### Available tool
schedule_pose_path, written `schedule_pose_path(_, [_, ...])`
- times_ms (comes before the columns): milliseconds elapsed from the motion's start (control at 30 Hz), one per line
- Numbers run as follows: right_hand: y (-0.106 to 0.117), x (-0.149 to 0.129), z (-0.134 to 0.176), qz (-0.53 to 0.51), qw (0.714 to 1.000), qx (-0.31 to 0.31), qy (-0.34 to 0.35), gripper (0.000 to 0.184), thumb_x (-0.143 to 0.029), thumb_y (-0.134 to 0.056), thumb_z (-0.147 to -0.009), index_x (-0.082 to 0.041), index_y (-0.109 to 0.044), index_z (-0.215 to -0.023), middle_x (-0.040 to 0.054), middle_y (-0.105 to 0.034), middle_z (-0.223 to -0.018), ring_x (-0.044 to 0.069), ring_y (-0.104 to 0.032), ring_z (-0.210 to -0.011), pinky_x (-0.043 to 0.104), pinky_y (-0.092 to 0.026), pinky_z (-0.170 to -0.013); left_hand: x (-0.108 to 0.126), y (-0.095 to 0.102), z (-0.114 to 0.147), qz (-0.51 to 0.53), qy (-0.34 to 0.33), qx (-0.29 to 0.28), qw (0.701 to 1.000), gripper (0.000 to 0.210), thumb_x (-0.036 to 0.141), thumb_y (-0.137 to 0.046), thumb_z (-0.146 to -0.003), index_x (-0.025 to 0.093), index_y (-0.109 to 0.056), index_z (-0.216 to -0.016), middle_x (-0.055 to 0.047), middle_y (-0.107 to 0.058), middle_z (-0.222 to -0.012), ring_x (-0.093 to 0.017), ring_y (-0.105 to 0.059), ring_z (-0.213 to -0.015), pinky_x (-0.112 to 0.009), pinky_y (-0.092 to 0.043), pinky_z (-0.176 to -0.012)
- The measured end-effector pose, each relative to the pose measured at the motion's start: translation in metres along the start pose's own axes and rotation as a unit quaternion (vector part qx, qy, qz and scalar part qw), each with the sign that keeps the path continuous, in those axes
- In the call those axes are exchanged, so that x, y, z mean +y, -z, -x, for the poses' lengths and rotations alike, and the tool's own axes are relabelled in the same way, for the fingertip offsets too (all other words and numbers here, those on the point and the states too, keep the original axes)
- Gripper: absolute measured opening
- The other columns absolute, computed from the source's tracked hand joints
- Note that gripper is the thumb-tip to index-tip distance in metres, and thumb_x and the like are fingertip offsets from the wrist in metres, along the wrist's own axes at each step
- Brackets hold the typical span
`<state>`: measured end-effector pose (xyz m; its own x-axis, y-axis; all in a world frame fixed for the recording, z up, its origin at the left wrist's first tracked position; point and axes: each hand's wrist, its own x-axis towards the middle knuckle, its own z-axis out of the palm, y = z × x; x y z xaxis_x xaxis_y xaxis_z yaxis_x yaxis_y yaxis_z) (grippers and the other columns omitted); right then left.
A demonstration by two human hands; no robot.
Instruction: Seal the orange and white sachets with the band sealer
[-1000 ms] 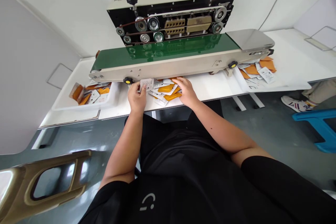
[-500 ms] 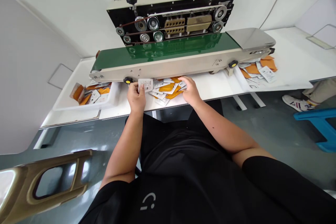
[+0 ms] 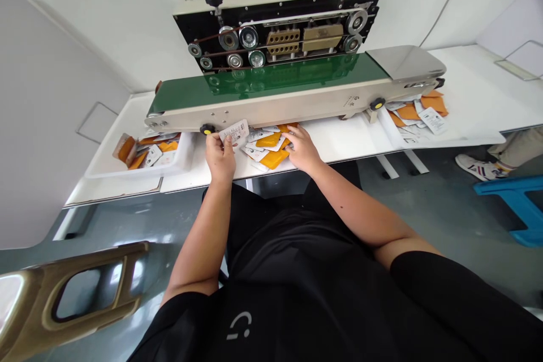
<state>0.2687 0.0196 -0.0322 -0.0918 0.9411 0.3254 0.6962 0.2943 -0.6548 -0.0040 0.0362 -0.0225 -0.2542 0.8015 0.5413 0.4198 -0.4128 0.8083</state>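
Observation:
My left hand [image 3: 220, 158] pinches a white printed sachet [image 3: 235, 133] between thumb and fingers, tilted up at its right end. To its right lies a loose pile of orange and white sachets [image 3: 270, 144] on the white table, in front of the sealing machine. My right hand [image 3: 303, 150] rests at the right side of this pile, fingers spread over the sachets and touching them. Its fingertips partly hide the sachets beneath. Above both hands runs the machine's green conveyor belt [image 3: 271, 87].
A white tray [image 3: 180, 167] of sachets stands at the left, and another heap of sachets [image 3: 428, 116] lies in a tray at the right. Behind the belt is the sealing unit [image 3: 280, 34] with rollers. Stools [image 3: 515, 195] and a person's shoe [image 3: 481, 167] are beside the table.
The sachet in my left hand has turned, its right end now higher. My right hand has shifted slightly left and down over the pile, and some sachets there have moved.

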Motion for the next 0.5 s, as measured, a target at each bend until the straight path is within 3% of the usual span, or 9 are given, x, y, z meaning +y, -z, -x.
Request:
schedule_pose_path(233, [0.007,0.001,0.003,-0.038,0.996,0.078,0.023,0.049,-0.008,-0.043,-0.095,-0.024,-0.075,-0.129,0.0091,-0.062,-0.147,0.028,-0.051,-0.144,0.053,-0.038,-0.128,0.001,-0.001,0.001,0.031,-0.016,-0.018,0.999,0.044,0.057,-0.064,-0.102,0.022,-0.047,-0.122,-0.008,-0.072,-0.105,-0.022,-0.08,-0.091,-0.025,-0.062,-0.062])
schedule_pose_path(367, [0.015,-0.004,0.007,-0.059,0.991,0.101,0.058,0.036,-0.023,-0.049,-0.101,-0.026,-0.072,-0.129,0.0102,-0.063,-0.143,0.028,-0.054,-0.139,0.052,-0.042,-0.124,0.004,0.001,0.002,0.019,-0.014,-0.041,0.999,0.042,0.049,-0.062,-0.104,0.023,-0.049,-0.135,-0.008,-0.074,-0.11,-0.024,-0.08,-0.099,-0.029,-0.066,-0.07])
schedule_pose_path(500, [0.015,-0.011,0.01,-0.029,0.993,0.072,0.092,0.037,-0.028,-0.061,-0.097,-0.026,-0.07,-0.133,0.0112,-0.062,-0.143,0.032,-0.051,-0.14,0.056,-0.041,-0.124,0.007,0.001,0.003,0.017,-0.014,-0.071,0.997,0.04,0.047,-0.062,-0.104,0.025,-0.057,-0.137,-0.01,-0.073,-0.122,-0.024,-0.081,-0.097,-0.029,-0.067,-0.071])
